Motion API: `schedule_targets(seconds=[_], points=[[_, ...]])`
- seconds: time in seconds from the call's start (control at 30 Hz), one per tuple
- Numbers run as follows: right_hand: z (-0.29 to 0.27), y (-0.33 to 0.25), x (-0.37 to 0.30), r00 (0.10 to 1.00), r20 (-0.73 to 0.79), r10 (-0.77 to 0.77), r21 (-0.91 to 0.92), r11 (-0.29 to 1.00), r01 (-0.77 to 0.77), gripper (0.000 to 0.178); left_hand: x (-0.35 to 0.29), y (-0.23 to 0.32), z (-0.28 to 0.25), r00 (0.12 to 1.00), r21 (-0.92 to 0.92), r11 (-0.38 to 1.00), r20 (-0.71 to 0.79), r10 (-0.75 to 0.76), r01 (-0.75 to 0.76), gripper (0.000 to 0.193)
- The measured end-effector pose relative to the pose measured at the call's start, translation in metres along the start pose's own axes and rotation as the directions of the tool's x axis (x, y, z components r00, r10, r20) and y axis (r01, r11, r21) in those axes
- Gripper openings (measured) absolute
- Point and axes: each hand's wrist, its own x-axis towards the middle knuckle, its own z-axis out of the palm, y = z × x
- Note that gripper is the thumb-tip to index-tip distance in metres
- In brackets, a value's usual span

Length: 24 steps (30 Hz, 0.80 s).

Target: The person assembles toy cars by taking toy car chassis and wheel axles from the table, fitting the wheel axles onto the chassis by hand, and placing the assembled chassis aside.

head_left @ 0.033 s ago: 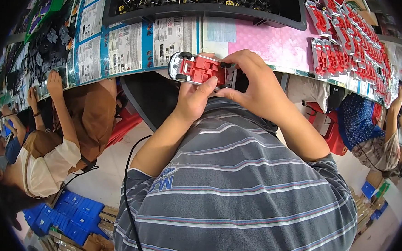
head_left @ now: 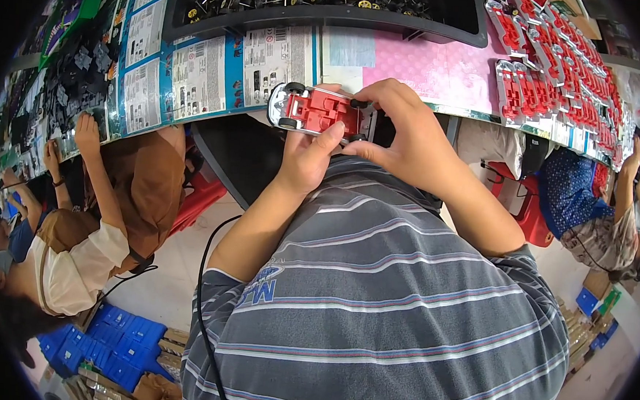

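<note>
A toy car [head_left: 319, 113] with a red underside and silver body edges lies wheels-up in my hands, over the table's near edge. Black wheels show at its left end, and two more sit at its right end. My left hand [head_left: 309, 159] holds the car from below, its thumb pressed on the red underside and its other fingers mostly hidden beneath. Thumb and forefinger of my right hand [head_left: 406, 135] pinch the pair of wheels at the car's right end, one finger on each side. Any axle between those wheels is mostly hidden.
Beyond the car stands a black tray [head_left: 331, 19] of wheel-and-axle parts. Rows of red and silver car bodies [head_left: 524, 91] fill the table's right side; black parts [head_left: 78, 75] lie at left. Printed card sheets [head_left: 199, 75] cover the tabletop. Co-workers sit on both sides.
</note>
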Motion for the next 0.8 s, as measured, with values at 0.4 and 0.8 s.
schedule_targets(seconds=[0.4, 0.8], points=[[0.008, -0.007, 0.000, 0.997, -0.080, 0.000, 0.036, 0.999, 0.003, 0.063, -0.002, 0.005, -0.001, 0.996, 0.055, 0.995, 0.046, 0.078, -0.081, 0.059], [0.006, -0.007, -0.003, 1.000, -0.027, 0.004, 0.028, 1.000, -0.003, 0.080, -0.002, 0.004, -0.003, 1.000, -0.023, 1.000, 0.017, 0.010, -0.010, 0.063]])
